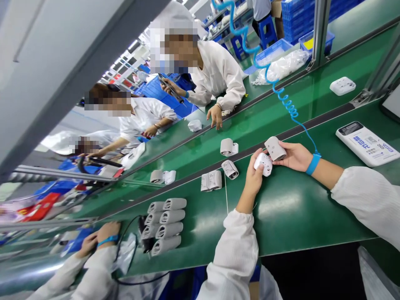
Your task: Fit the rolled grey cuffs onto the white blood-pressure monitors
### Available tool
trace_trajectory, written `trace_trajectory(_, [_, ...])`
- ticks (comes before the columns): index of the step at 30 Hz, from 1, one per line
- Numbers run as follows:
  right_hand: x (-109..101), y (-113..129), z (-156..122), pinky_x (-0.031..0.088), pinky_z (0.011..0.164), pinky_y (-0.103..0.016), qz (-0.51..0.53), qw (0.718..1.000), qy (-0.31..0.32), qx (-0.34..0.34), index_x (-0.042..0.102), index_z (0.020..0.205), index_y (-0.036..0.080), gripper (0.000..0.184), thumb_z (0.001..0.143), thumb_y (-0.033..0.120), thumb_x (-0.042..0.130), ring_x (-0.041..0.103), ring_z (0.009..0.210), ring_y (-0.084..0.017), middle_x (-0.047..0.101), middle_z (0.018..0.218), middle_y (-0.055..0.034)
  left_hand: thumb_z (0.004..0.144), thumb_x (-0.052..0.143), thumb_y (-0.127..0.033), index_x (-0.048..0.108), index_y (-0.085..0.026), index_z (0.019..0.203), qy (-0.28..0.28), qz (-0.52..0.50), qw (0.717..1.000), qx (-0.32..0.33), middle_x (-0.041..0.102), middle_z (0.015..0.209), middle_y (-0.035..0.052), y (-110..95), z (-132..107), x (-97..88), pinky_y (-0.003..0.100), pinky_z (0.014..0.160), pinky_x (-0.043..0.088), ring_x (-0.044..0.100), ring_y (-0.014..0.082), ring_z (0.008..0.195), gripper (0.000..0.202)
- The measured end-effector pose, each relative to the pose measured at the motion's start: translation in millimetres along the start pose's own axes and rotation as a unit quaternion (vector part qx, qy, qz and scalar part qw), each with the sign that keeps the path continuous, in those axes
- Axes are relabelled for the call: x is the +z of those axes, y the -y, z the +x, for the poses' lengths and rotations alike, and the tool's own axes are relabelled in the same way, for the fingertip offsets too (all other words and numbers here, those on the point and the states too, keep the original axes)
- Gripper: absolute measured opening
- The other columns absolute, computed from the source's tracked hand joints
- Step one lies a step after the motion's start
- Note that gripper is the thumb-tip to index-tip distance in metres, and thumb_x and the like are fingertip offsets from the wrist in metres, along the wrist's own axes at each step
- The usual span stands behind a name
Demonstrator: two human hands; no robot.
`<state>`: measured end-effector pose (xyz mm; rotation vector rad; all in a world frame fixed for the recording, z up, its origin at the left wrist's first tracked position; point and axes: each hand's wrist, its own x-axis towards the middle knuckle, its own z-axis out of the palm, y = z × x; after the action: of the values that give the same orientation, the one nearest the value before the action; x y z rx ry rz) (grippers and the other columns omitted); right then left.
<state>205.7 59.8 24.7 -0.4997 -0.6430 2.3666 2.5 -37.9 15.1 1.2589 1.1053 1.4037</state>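
My left hand grips a small white rounded plastic unit with dark slots and holes in its face. Close beside it, my right hand holds a rolled grey cuff with small holes, fingers wrapped on its right side. The unit and the cuff are very near each other; whether they touch I cannot tell. A blue wristband with a coiled blue cord is on my right wrist. Left of my hands lie a rolled grey cuff and a wider grey piece.
Rolled grey cuffs stand in rows at the left. Along the green belt sit cuffs with white units and a lone white unit. A white box with a dark display lies right. Co-workers, one reaching a hand, sit opposite.
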Motion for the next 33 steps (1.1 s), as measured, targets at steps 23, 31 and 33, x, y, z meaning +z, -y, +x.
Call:
trace_trajectory(23, [14,-8,-6,0.067,0.086,-0.036,-0.227,0.972,0.027,-0.059,0.082,0.119,0.021,0.039,0.085,0.035,0.096,0.077,0.099,-0.025,0.083,0.110,-0.0060,0.097,0.056,-0.094,0.075,-0.025,0.149,-0.109,0.035,0.993,0.008,0.073,0.155,0.0141,7,-5,2.5,0.051,0.127,0.050,0.066,0.0382,0.147,0.089])
trace_trajectory(31, [11,-20,-2,0.066,0.097,-0.044,-0.316,0.939,-0.007,-0.136,0.081,0.120,0.024,0.039,0.087,0.040,0.094,0.077,0.104,-0.028,0.084,0.112,-0.0050,0.102,0.051,-0.090,0.074,-0.024,0.150,-0.112,0.120,0.986,0.028,0.073,0.155,0.0133,-8,-8,8.3,0.050,0.128,0.047,0.066,0.0380,0.146,0.085])
trace_trajectory(33, [11,-23,-2,0.065,0.097,-0.045,-0.344,0.926,-0.014,-0.155,0.081,0.121,0.024,0.039,0.088,0.042,0.093,0.077,0.104,-0.028,0.083,0.114,-0.0055,0.103,0.047,-0.091,0.072,-0.024,0.152,-0.119,0.127,0.984,0.029,0.071,0.158,0.0133,-9,-10,12.0,0.048,0.128,0.047,0.065,0.0374,0.147,0.087])
